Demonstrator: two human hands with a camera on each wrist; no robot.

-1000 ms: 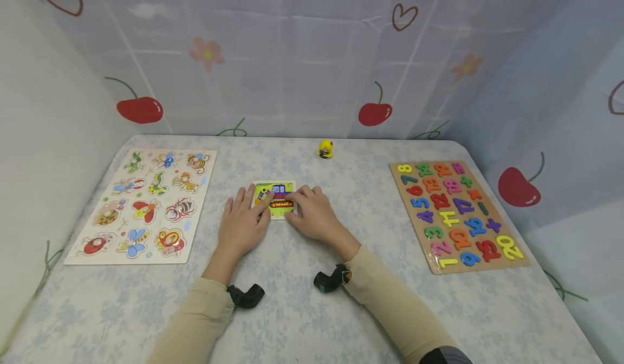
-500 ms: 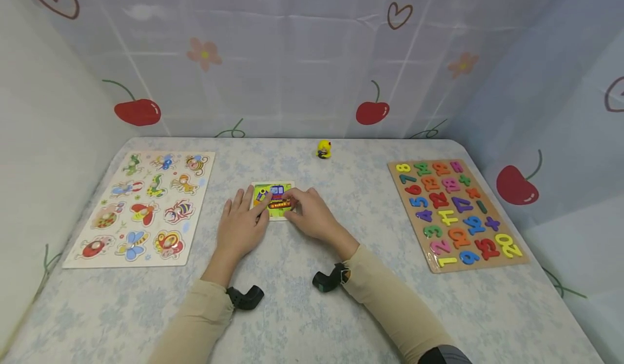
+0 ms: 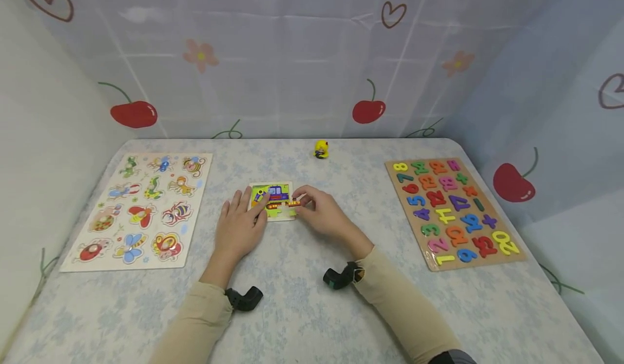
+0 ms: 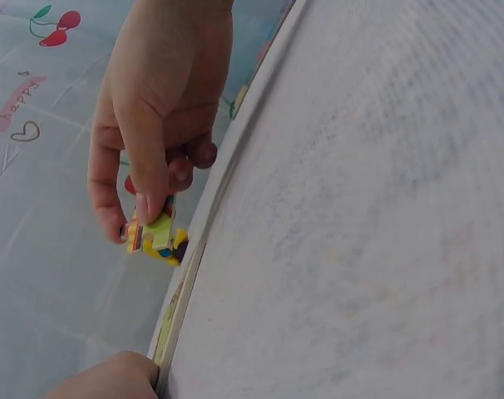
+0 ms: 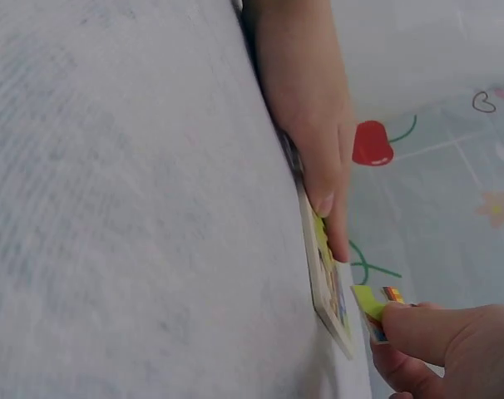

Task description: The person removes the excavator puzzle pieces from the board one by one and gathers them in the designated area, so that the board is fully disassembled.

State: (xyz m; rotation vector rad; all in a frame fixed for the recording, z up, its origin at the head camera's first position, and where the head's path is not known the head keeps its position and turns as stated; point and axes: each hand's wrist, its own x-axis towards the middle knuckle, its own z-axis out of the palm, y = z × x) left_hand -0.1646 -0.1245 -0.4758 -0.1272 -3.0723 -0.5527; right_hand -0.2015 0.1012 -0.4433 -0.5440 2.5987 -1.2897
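the jigsaw tray [image 3: 286,213] lies flat on the bench [image 3: 292,310], a little left of the middle, its picture a vehicle on tracks, with a bare patch at the near right. the left hand [image 3: 240,231] rests along its left side, fingers straight and gripping nothing, thumb laid over the picture. the right hand [image 3: 324,212] pinches a jigsaw piece [image 3: 294,203] between thumb and forefinger, just beside the tray's right edge and, by the right wrist view, clear of it. the step in hand looks like handling this single piece. to do it well, keep the left hand's pressure light and steady so the tray cannot slide, hold the piece by its rim so tabs and printed face show, and turn it level, since it looks tilted; a thin piece may slip if squeezed at a corner. an insect puzzle board [image 3: 107,266] lies left, a number puzzle board [image 3: 423,241] right, and a yellow-topped figurine [image 3: 320,149] stands at the far side.
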